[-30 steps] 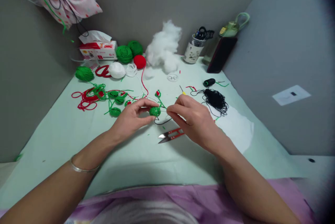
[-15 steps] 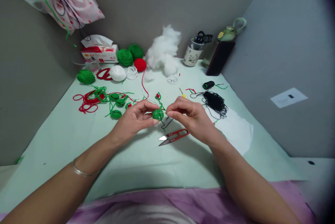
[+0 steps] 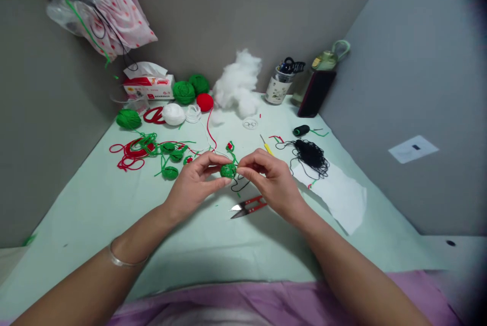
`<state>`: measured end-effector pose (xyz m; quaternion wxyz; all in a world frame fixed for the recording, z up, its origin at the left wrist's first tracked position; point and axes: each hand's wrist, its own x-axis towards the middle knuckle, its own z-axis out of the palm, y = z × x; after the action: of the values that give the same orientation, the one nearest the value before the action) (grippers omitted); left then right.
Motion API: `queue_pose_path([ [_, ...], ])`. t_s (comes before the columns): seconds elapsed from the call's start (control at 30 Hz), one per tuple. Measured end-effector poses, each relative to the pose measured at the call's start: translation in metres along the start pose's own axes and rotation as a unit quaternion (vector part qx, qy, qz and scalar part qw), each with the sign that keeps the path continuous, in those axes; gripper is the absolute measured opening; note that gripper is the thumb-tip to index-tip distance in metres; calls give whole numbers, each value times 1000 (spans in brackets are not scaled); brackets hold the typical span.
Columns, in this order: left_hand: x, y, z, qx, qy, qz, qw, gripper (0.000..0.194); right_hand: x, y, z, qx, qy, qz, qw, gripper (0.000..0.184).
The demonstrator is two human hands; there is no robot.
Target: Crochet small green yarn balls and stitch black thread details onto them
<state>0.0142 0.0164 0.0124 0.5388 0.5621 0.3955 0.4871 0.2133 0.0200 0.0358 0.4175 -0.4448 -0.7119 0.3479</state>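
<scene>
Left hand [image 3: 190, 180] grips the green ball [image 3: 228, 171] above the table [image 3: 198, 255]; the right hand [image 3: 272, 178], fingertips pinched together, now meets its side, closer than half a second ago.

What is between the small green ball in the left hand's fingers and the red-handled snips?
In the head view, a curve of black thread and a small green scrap appear between the green ball and the snips.
</scene>
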Motion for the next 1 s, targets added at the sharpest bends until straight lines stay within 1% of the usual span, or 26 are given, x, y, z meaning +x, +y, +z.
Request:
queue_pose_path([
  [0.1, 0, -1, 1, 1, 9, -8, 1000, 26, 2, 3, -1, 2, 4, 48, 999, 5],
  [0.2, -1, -2, 2, -8, 16, -13, 1000, 28, 3, 5, 2, 26, 2, 93, 995, 5],
  [0.3, -1, -5, 4, 1, 19, -10, 1000, 26, 2, 5, 7, 67, -7, 99, 993, 4],
  [0.33, -1, -6, 5, 2, 18, -13, 1000, 26, 1, 4, 9, 70, -8, 86, 994, 3],
  [0.4, 0, -8, 7, -2, 19, -19, 1000, 26, -2, 3, 11, 43, -7, 35, 998, 4],
  [0.5, -1, -10, 8, 26, 24, -5, 999, 23, -6, 4, 13, -73, -18, -60, 995, 10],
  [0.57, -1, -10, 8, 81, 22, 18, 996, 19, -7, 6, 13, -178, -38, -105, 978, 15],
  [0.63, -2, -11, 8, 135, 10, 40, 990, 16, -8, 7, 13, -276, -54, -130, 951, 21],
  [0.67, -2, -12, 7, 156, 4, 50, 986, 16, -9, 5, 13, -307, -53, -141, 940, 22],
  [0.7, -2, -13, 7, 174, -1, 60, 983, 16, -9, 3, 13, -317, -43, -152, 935, 23],
  [0.73, -2, -14, 6, 189, -4, 71, 979, 15, -10, -1, 12, -302, -27, -166, 938, 22],
  [0.77, -2, -15, 5, 203, -6, 81, 976, 15, -11, -7, 11, -263, -8, -177, 949, 21],
  [0.8, -1, -16, 4, 218, -6, 90, 972, 14, -11, -13, 9, -202, 10, -179, 963, 19],
  [0.83, -1, -17, 3, 230, -4, 96, 968, 13, -12, -21, 6, -124, 19, -167, 978, 16],
  [0.87, 0, -18, 2, 238, 1, 98, 966, 13, -12, -28, 2, -40, 20, -139, 989, 13],
  [0.9, 1, -19, 0, 241, 9, 97, 966, 13, -13, -35, -5, 39, 12, -100, 994, 11],
  [0.97, 3, -20, -4, 238, 28, 91, 967, 15, -15, -46, -26, 155, 15, -39, 987, 9],
  [1.0, 5, -20, -6, 238, 38, 89, 966, 16, -17, -49, -39, 182, 35, -27, 982, 9],
])
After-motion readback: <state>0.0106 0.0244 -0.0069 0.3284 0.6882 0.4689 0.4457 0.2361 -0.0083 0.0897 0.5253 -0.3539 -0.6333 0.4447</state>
